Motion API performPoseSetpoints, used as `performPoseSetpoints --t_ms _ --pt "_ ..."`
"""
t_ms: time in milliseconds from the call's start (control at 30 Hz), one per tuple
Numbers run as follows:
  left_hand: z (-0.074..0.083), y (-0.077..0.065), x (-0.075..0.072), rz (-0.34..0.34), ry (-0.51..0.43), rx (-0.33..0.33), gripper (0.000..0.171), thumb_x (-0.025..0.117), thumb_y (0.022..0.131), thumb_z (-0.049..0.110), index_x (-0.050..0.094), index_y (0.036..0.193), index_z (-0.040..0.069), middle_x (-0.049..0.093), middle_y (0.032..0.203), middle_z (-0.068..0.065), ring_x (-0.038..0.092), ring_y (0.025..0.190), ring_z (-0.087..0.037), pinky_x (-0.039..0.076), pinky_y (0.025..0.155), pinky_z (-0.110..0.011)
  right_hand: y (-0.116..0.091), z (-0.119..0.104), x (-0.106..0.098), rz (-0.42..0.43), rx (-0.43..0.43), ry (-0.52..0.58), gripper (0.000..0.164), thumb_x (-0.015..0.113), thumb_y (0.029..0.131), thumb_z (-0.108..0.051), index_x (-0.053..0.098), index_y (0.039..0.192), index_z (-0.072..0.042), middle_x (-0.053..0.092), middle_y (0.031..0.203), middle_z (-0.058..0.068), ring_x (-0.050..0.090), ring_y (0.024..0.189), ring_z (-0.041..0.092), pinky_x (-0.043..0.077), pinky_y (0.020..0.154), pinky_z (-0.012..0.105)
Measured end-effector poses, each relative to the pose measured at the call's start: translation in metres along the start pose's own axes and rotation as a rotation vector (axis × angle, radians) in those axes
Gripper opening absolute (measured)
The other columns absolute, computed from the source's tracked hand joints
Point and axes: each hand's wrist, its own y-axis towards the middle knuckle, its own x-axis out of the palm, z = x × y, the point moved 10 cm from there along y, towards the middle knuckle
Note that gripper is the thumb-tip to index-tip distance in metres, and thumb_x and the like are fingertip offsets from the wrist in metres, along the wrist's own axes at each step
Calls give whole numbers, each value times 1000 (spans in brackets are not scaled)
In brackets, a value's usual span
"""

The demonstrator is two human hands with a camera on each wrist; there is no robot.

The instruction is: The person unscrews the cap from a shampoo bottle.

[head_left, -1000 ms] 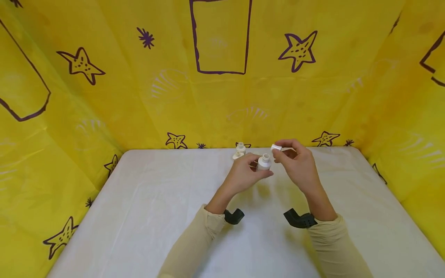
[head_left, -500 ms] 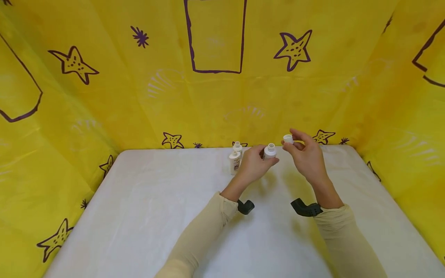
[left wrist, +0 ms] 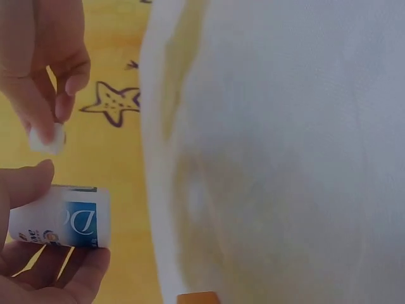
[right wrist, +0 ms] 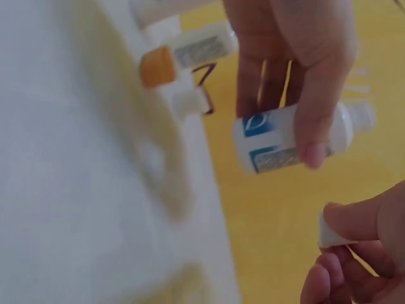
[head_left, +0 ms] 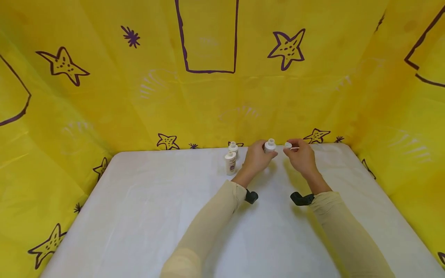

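My left hand [head_left: 256, 159] grips a white plastic bottle [head_left: 269, 146] by its sides, above the back of the table. The bottle's narrow neck is uncapped and points up; its blue and white label [left wrist: 81, 223] shows in the left wrist view. Just to the right, my right hand [head_left: 304, 157] pinches a small white cap [head_left: 287, 145] between thumb and fingers, apart from the bottle neck. The same cap [right wrist: 330, 233] appears in the right wrist view, partly covered by the thumb.
Two more uncapped bottles, a cream one [head_left: 230, 163] and a white one [head_left: 233, 148], stand left of my left hand. An orange cap-like piece [right wrist: 157, 67] and a small white piece [right wrist: 190, 101] lie near them. A yellow patterned curtain [head_left: 208, 108] hangs behind the white table [head_left: 139, 216].
The right hand with the cap moves away from the bottle, then lowers a little. The left hand shifts right and farther back with the bottle, uncovering the standing bottles.
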Motion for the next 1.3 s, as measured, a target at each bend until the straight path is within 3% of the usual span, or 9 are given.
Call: performPoseSetpoints --t_ms 200,400,833,1067,1300 --pt "-11 8 16 -16 24 -78 47 81 88 29 64 127 7 72 121 -6 69 107 -20 58 95 -33 15 25 19 -71 27 -83 42 66 97 -17 57 132 5 64 127 28 65 115 41 58 89 43" --pt "-14 10 25 -29 43 -134 50 82 87 27 62 129 8 71 125 -5 69 110 -19 58 95 -34 19 39 31 -118 53 -135 44 66 94 -18 57 129 7 65 122 28 64 109 40 53 97 49" --pt "-26 9 29 -38 36 -189 51 82 87 21 60 131 7 69 128 -8 67 114 -23 55 102 -38 17 45 45 -208 99 -152 43 68 94 -18 56 128 6 63 121 26 60 107 37 51 100 47" --pt "-31 8 32 -46 65 -215 54 82 88 21 59 135 7 68 132 -8 66 117 -23 54 105 -36 16 45 50 -232 61 -202 39 69 93 -19 60 121 6 66 114 25 61 103 36 50 95 46" --pt "-30 9 33 -48 45 -201 55 81 88 19 58 136 6 67 132 -9 66 118 -23 53 106 -37 13 45 51 -249 71 -208 38 70 94 -18 58 120 6 65 114 25 60 104 36 49 96 46"
